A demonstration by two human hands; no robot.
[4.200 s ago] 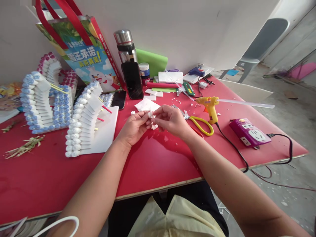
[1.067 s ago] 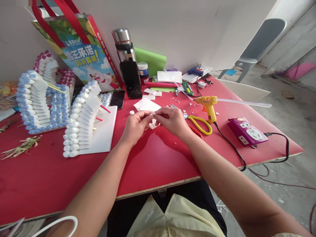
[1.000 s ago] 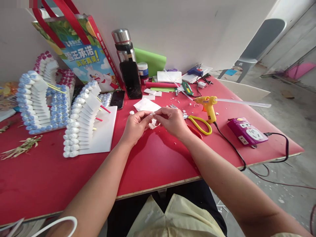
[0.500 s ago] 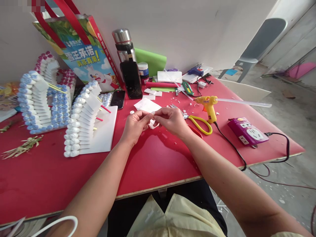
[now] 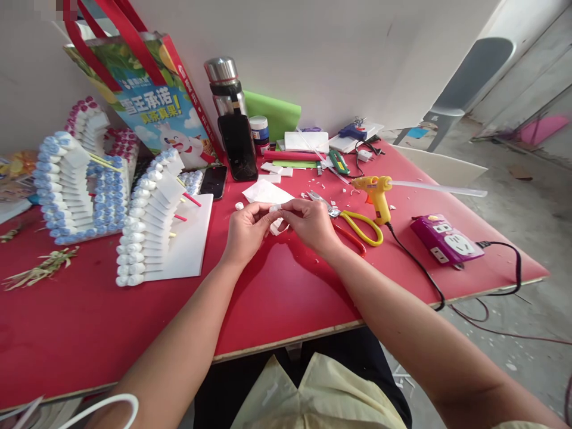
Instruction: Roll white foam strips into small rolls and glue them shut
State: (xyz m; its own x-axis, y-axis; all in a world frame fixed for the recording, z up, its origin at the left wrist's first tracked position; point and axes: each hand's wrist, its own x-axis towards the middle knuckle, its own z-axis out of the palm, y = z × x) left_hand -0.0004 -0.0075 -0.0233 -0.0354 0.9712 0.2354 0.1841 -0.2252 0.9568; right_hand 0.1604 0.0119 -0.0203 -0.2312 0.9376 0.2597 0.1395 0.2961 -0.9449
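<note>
My left hand (image 5: 248,231) and my right hand (image 5: 311,224) meet above the red table, thumbs and fingertips closed on a small white piece (image 5: 275,208). Fingers partly cover it, and its exact kind is unclear. Beneath and behind the hands lie a white sheet (image 5: 267,191) and a white scrap (image 5: 279,227). A little white lump (image 5: 239,205) rests just beyond my left hand. Beside my right hand are wire pliers (image 5: 363,227) with one yellow and one red handle. Left of my hands, a fan-shaped white model (image 5: 154,217) edged with white buds stands on a white board (image 5: 190,244).
A yellow glue gun (image 5: 378,193) and a purple power strip (image 5: 449,238), both with black cords, occupy the right side. At the back stand a steel flask (image 5: 221,70), a propped phone (image 5: 238,146) and a shopping bag (image 5: 156,107). Another blue-and-white model (image 5: 62,190) is at left.
The white piece between my fingertips shows more now, as my fingers have shifted around it. Both hands remain at nearly the same spot; the view has moved slightly.
</note>
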